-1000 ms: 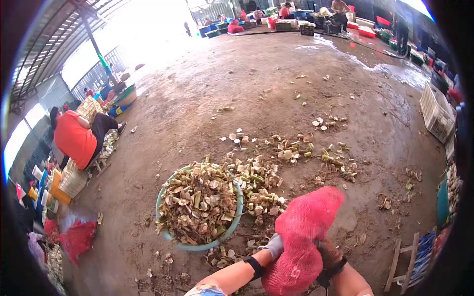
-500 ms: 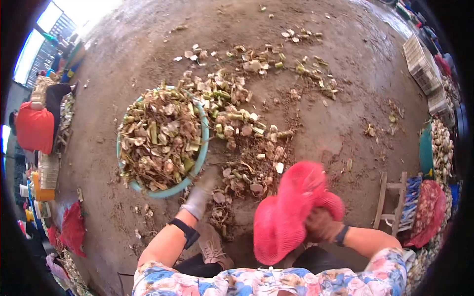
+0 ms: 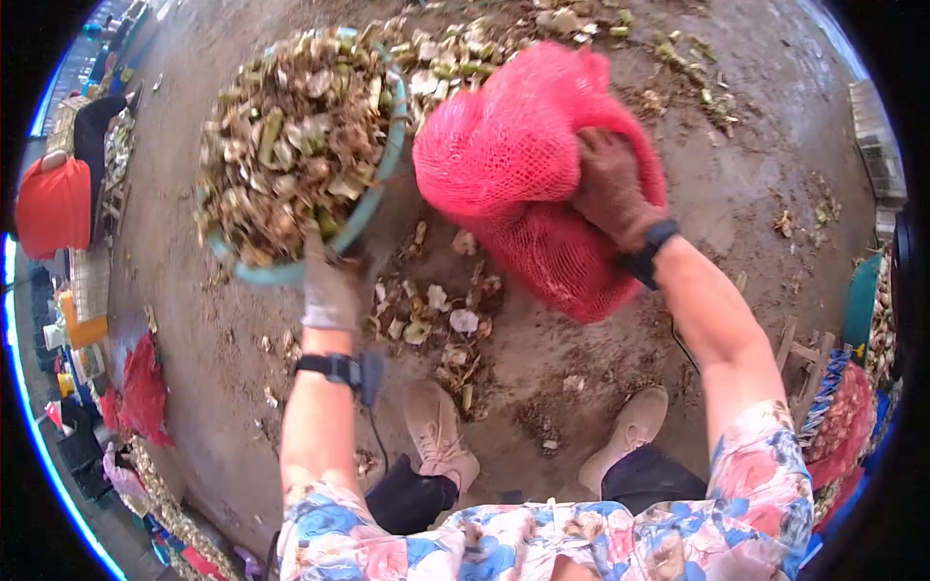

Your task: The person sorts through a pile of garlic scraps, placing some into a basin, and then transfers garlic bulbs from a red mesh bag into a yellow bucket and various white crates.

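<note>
A round green-blue basket [image 3: 392, 145] heaped with plant trimmings [image 3: 291, 145] stands at the upper left. My left hand [image 3: 331, 286], in a pale dirty glove, is at the basket's near rim; its fingers are blurred against the trimmings. At centre right, my right hand [image 3: 615, 189] in a brown glove is closed on a red mesh bag [image 3: 523, 145]. The bag hangs in loose folds over the ground and partly hides the scattered trimmings beyond it.
More trimmings [image 3: 465, 320] lie between the basket and my shoes [image 3: 441, 426]. A person in red [image 3: 53, 203] is at the far left, near crates and a red net [image 3: 145, 392]. At the right are a wooden frame [image 3: 809, 363], a filled mesh sack [image 3: 843, 426] and crates [image 3: 877, 145].
My right hand has moved forward with the red mesh bag, which is more spread out. My left hand has moved left to the basket's near rim. The view has shifted.
</note>
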A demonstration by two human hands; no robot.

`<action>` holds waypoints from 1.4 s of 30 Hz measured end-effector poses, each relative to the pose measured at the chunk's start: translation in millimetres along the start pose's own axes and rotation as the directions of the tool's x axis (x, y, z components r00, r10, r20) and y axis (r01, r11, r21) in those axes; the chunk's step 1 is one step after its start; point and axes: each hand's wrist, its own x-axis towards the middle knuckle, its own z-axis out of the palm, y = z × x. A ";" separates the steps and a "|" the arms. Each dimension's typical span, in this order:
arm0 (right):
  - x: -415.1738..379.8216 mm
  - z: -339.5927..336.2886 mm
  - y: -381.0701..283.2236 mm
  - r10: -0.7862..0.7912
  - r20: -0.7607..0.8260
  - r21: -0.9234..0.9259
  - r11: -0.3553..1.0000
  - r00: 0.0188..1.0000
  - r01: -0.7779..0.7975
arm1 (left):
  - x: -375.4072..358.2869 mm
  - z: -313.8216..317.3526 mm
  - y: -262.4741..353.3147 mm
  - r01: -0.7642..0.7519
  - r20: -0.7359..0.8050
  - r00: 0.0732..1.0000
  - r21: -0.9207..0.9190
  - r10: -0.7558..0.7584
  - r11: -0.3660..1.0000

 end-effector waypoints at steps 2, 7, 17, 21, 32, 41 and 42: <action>-24.2 -35.6 -41.2 -0.078 0.023 0.070 0.995 0.997 0.076 | 50.8 -50.7 21.1 -0.188 0.002 0.982 0.085 0.189 0.978; -147.8 -29.8 -197.7 -0.735 0.468 0.769 0.613 0.491 0.184 | 86.3 -107.4 75.7 -0.154 -0.047 0.981 0.421 0.191 0.894; 34.8 76.6 -131.2 -0.201 0.129 0.215 0.962 0.971 0.170 | -52.2 -295.2 90.1 0.116 -0.668 0.695 0.471 0.267 0.874; 46.0 5.3 -165.8 -0.286 0.082 0.369 0.899 0.955 0.238 | -59.2 -399.6 29.5 0.484 -0.782 0.623 0.361 -0.025 0.797; -17.0 79.9 -197.5 -0.080 0.564 0.542 0.787 0.822 -0.296 | -32.5 -172.1 -45.4 0.086 0.116 0.984 0.369 -0.138 0.925; 0.2 93.9 -401.7 -0.434 0.305 0.812 0.584 0.848 0.007 | -115.1 -367.4 -3.2 -0.159 0.233 0.972 0.523 0.039 0.838; -10.3 111.8 -421.2 -0.453 0.318 0.833 0.553 0.833 -0.017 | -118.6 -391.5 -22.9 -0.109 0.170 0.985 0.437 0.037 0.893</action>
